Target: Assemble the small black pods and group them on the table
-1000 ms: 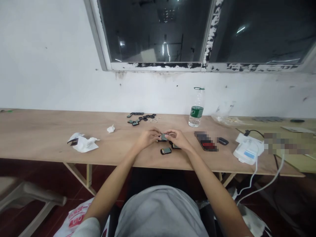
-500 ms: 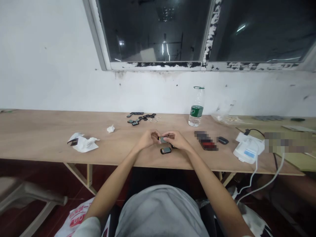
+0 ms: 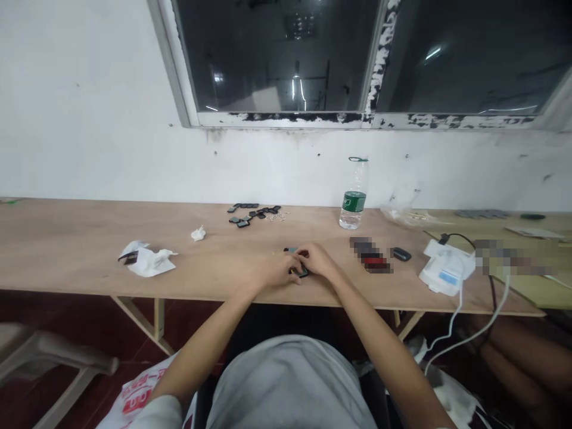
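Note:
My left hand [image 3: 277, 269] and my right hand [image 3: 315, 260] meet low over the table near its front edge. Under their fingertips sits a small black-edged electronic module [image 3: 304, 273] with a grey-green face, partly covered. My left fingers curl over its left side. The right fingertips are pinched together against the left ones, and whatever is between them is hidden. Just beyond the fingers, a second small module [image 3: 289, 249] shows only its dark edge and a greenish strip.
Several similar modules [image 3: 243, 221] lie at the back, beside small pale bits [image 3: 276, 217]. A water bottle [image 3: 353, 202], a black oval object [image 3: 401, 254] and a white box with cables [image 3: 447, 269] stand rightward. Crumpled tissues [image 3: 153, 261] lie left. Another person's legs [image 3: 513, 357] show at the right.
My hands have come down and nearer from holding a module up, and now cover the one nearer the edge. A module lies behind the fingers. The view has shifted slightly.

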`<state>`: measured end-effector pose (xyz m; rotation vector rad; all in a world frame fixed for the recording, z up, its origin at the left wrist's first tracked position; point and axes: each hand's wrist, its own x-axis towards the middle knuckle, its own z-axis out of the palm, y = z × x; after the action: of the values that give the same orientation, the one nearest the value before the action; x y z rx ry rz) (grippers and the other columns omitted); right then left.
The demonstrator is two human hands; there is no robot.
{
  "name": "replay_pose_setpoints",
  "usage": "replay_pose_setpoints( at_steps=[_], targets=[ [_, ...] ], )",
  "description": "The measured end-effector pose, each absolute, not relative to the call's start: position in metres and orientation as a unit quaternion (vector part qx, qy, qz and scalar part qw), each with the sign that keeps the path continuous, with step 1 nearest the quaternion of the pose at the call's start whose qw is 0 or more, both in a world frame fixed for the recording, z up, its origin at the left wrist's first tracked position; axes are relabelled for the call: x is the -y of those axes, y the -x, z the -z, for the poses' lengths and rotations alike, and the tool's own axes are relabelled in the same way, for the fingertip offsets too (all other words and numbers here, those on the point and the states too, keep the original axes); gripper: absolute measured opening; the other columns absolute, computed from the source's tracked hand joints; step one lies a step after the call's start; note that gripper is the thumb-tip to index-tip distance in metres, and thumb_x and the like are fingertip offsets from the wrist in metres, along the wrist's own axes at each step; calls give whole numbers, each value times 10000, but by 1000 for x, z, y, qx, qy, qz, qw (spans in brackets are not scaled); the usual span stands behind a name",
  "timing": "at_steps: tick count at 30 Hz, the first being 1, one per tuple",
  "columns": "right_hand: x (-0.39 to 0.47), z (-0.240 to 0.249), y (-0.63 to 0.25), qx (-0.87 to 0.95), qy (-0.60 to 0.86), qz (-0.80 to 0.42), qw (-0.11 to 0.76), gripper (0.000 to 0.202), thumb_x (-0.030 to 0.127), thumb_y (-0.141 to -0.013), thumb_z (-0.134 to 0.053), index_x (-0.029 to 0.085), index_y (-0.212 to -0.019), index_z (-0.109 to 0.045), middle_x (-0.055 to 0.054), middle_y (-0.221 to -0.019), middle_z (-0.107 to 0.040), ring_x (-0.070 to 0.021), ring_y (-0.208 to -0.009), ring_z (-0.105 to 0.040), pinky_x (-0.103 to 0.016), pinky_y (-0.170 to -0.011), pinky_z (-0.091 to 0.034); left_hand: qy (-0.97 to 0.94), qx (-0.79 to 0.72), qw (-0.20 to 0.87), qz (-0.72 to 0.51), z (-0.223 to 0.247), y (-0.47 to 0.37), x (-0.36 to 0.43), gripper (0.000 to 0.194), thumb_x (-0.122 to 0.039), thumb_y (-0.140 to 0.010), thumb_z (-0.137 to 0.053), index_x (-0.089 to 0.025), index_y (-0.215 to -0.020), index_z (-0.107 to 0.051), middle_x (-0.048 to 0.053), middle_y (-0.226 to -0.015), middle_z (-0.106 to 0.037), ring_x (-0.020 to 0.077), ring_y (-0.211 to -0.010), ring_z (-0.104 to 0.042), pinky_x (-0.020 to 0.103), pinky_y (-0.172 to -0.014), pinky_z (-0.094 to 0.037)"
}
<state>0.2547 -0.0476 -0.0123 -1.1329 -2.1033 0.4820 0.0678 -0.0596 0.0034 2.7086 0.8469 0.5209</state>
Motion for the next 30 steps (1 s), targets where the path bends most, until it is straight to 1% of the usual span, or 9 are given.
replay_pose_setpoints(
  at_steps=[3, 5, 10, 14, 16, 20, 24, 27, 30],
  targets=[
    [52, 9, -253, 824, 445, -151, 317, 229, 132, -845, -593, 206, -815, -808, -56, -834, -793, -207, -733, -679, -275, -684, -459, -928, -310, 122, -169, -3, -65, 56, 62, -221, -785, -757, -223, -842, -781, 58, -1025, -754, 240, -875, -689, 338, -811, -524],
    [55, 5, -253, 832, 443, -134, 306, 250, 131, -847, -575, 212, -804, -808, -52, -804, -784, -203, -707, -662, -273, -675, -442, -922, -321, 126, -173, -4, -63, 54, 54, -206, -787, -736, -222, -815, -780, 55, -1016, -754, 237, -850, -689, 340, -798, -530],
    [58, -7, -270, 817, 460, -105, 333, 270, 173, -888, -541, 212, -824, -800, -65, -840, -786, -215, -720, -665, -283, -697, -445, -917, -331, 145, -168, -8, -58, 51, 36, -209, -780, -744, -216, -788, -778, 59, -1164, -743, 249, -922, -697, 336, -815, -534],
    [55, -10, -295, 779, 522, -94, 334, 198, 188, -881, -594, 190, -823, -783, -106, -881, -787, -241, -782, -682, -291, -700, -444, -918, -330, 152, -158, -9, -58, 48, 70, -217, -782, -740, -219, -833, -788, 55, -1048, -776, 247, -904, -704, 326, -791, -536],
    [53, -8, -306, 770, 545, -87, 320, 164, 174, -863, -616, 182, -805, -769, -114, -887, -784, -243, -792, -681, -293, -689, -429, -918, -328, 148, -164, -9, -58, 47, 66, -235, -782, -742, -219, -827, -788, 56, -1044, -778, 250, -909, -705, 329, -799, -538],
    [49, -1, -314, 749, 595, -80, 281, 164, 236, -846, -666, 181, -697, -708, -90, -735, -744, -208, -663, -638, -287, -599, -375, -912, -323, 165, -194, -10, -54, 44, 103, -288, -823, -711, -232, -856, -791, 50, -1036, -779, 240, -902, -705, 330, -821, -537],
    [46, 5, -308, 732, 621, -86, 266, 316, 381, -823, -713, 193, -582, -630, -42, -567, -659, -163, -544, -563, -274, -536, -327, -883, -367, 154, -247, -9, -40, 29, 182, -284, -872, -625, -206, -920, -782, 73, -1021, -771, 239, -901, -699, 325, -797, -539],
    [43, 9, -304, 731, 629, -87, 251, 389, 450, -811, -705, 200, -530, -603, -30, -515, -618, -160, -519, -538, -277, -527, -319, -856, -429, 120, -262, -4, -25, 15, 201, -280, -839, -655, -180, -969, -771, 109, -1036, -760, 272, -931, -697, 351, -812, -540],
    [38, 13, -304, 728, 626, -107, 259, 360, 442, -786, -718, 198, -539, -622, -32, -520, -624, -167, -525, -551, -279, -529, -330, -827, -495, 94, -250, 2, -15, 5, 238, -302, -776, -732, -166, -969, -761, 136, -1039, -754, 304, -934, -692, 375, -806, -533]
  ],
)
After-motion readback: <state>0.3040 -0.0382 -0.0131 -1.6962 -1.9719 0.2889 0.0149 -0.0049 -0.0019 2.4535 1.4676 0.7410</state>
